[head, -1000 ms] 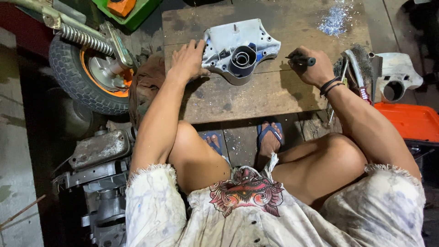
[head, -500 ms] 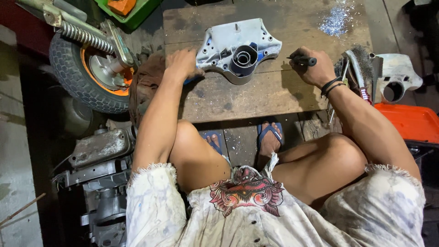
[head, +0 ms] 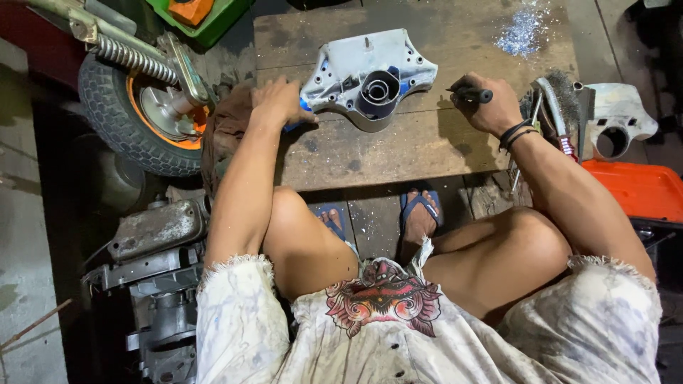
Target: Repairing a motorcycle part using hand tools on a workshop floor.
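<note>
A grey cast-metal housing with a round tube opening in its middle [head: 370, 82] is laid on a low, worn wooden board table [head: 427, 142], toward that table's far half. The left hand [head: 279, 103] is set at the housing's left end, its fingers curled around a small blue object [head: 304, 107] that touches the housing; what that object is cannot be told. The right hand [head: 491, 103] is placed to the right of the housing, well apart from it, and is closed in a fist around a black-handled tool [head: 473, 92] whose dark handle points back toward the housing. Black bands are worn at that wrist.

A patch of pale metal shavings [head: 523, 32] is scattered on the table beyond the housing and to its right. Off the table's right edge, a wire brush [head: 558, 103] and a second grey metal casting with a round hole [head: 619, 117] are seen, with an orange plastic box [head: 637, 188] nearer the person. To the left of the housing, off the table, a small wheel with an orange rim and a coil spring [head: 146, 114] is seen. Feet in blue sandals [head: 420, 213] are tucked under the table's near edge.
</note>
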